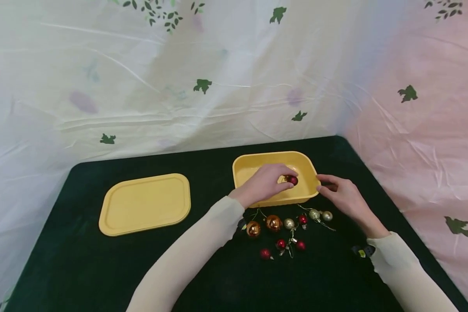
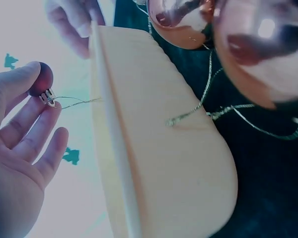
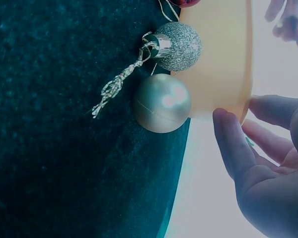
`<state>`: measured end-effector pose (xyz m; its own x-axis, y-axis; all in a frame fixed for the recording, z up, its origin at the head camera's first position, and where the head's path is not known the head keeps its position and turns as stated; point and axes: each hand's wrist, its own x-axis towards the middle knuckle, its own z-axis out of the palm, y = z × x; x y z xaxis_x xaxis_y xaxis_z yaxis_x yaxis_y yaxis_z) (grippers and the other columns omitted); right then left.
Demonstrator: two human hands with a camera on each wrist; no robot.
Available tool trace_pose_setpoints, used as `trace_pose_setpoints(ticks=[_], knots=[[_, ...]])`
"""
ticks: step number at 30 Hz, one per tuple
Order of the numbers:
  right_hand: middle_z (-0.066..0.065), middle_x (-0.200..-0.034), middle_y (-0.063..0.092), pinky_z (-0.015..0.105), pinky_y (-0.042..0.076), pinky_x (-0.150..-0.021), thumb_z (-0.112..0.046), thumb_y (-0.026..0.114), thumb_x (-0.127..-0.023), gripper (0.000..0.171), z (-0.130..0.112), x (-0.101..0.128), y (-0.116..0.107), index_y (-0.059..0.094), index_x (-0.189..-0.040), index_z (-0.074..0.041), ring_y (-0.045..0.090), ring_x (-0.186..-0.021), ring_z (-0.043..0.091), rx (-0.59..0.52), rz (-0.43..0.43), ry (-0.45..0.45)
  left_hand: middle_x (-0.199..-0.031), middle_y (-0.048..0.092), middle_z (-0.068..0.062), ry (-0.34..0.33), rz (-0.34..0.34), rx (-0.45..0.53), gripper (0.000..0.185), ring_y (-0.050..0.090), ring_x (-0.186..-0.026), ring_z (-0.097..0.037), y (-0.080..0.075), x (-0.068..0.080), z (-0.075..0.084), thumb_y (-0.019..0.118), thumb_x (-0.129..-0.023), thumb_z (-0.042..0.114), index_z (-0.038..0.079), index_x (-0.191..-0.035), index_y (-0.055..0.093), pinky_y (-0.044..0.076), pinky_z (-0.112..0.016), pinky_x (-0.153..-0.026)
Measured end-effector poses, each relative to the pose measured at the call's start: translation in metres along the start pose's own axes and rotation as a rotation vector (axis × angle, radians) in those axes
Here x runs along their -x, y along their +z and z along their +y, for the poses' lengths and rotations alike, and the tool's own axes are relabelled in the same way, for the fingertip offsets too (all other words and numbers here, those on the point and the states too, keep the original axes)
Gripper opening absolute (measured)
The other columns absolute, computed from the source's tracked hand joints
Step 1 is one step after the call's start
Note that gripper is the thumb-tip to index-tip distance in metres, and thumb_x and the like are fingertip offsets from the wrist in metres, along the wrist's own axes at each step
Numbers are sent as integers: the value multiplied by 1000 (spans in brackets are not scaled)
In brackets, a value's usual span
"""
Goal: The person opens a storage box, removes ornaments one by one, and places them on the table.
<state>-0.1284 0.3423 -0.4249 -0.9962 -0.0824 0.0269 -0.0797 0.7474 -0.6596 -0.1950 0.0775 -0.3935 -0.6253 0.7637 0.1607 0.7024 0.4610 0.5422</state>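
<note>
**A little red ball held over the yellow tub**

The worktop [image 1: 101,268] is big and dark green, with a pale cloth with leaves [image 1: 203,85] hung up behind it and to the right; the dark cover makes the shiny things easy to see.

On the left lies the flat yellow lid [image 1: 145,203], well apart from the tub, so the tub is open on top; the yellow tub [image 1: 306,190] sits further right and a bit farther away, close to both hands.

The left hand [image 1: 263,184] reaches over the near wall of the tub; its grip is a soft pinch, thumb and fingertips closed on the small red ball [image 1: 292,180], which hangs just above the inside of the tub with its thin gold string [image 2: 77,101] trailing.

The right hand [image 1: 345,196] rests at the right end of the tub with a loose, open grip, fingertips touching the rim and holding nothing; I think it keeps the tub from sliding.

Just near the tub lie the other balls in a small bunch, close enough to reach: two copper balls [image 1: 273,222], then a smooth gold ball [image 3: 162,103] beside a glittery one [image 3: 179,46], and small red balls [image 1: 281,244].
</note>
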Motion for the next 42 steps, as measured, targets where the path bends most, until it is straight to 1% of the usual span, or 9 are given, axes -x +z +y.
trace_pose_setpoints(ticks=[3,6,8,17,21,24,32,37,42], knots=[[26,-133,66,34,59,-80,-34,62,-106,49,1,-1,1,60,-142,-2,71,-110,38,6,-1,3,-126,72,0,16,30,26,35,64,-118,-13,-7,15,-1,68,-102,24,10,-134,70,45,-25,-105],[26,-135,64,42,60,-82,-36,61,-106,50,3,0,2,59,-143,-2,70,-111,39,5,-6,1,-127,72,-1,29,52,38,35,64,-118,-15,-12,30,-2,69,-102,25,10,-134,70,46,-28,-105],[26,-135,64,42,60,-82,-36,61,-106,51,2,0,2,59,-144,-2,70,-111,40,0,-10,-3,-126,73,-2,41,70,48,35,65,-118,-16,-15,41,-3,69,-102,24,9,-133,70,47,-29,-105],[27,-136,63,19,54,-76,-35,61,-106,51,-1,-1,1,59,-144,-2,69,-113,42,-12,-4,-6,-125,72,-4,73,134,81,34,65,-117,-17,-24,88,-14,70,-101,24,8,-131,71,48,-35,-105],[27,-137,63,22,56,-77,-36,61,-106,52,-1,-2,1,58,-145,-2,68,-114,42,-11,-10,-7,-127,72,-5,102,146,72,34,65,-118,-17,-25,105,-16,70,-101,23,7,-132,70,49,-35,-105],[27,-137,63,26,57,-78,-36,60,-106,52,-1,-2,2,58,-145,-2,68,-114,42,-10,-13,-5,-127,71,-5,109,140,75,34,65,-118,-16,-24,116,-16,70,-101,22,7,-132,70,50,-34,-104],[27,-135,64,15,51,-74,-34,60,-106,51,1,-1,3,58,-145,-2,68,-112,42,-16,-15,-15,-132,69,-4,88,78,114,36,63,-124,-15,-15,144,-18,71,-100,20,8,-134,69,50,-37,-105],[27,-136,63,14,50,-74,-35,60,-106,51,1,-1,3,58,-145,-2,68,-112,42,-19,-16,-8,-131,69,-3,42,34,116,36,63,-122,-13,-10,158,-19,72,-99,20,10,-133,68,51,-36,-103],[27,-137,63,14,51,-74,-36,60,-106,52,0,-2,3,58,-145,-2,69,-112,41,-15,-19,8,-129,70,-1,47,2,117,33,63,-119,-10,-5,168,-20,73,-99,22,12,-130,70,52,-34,-101]])
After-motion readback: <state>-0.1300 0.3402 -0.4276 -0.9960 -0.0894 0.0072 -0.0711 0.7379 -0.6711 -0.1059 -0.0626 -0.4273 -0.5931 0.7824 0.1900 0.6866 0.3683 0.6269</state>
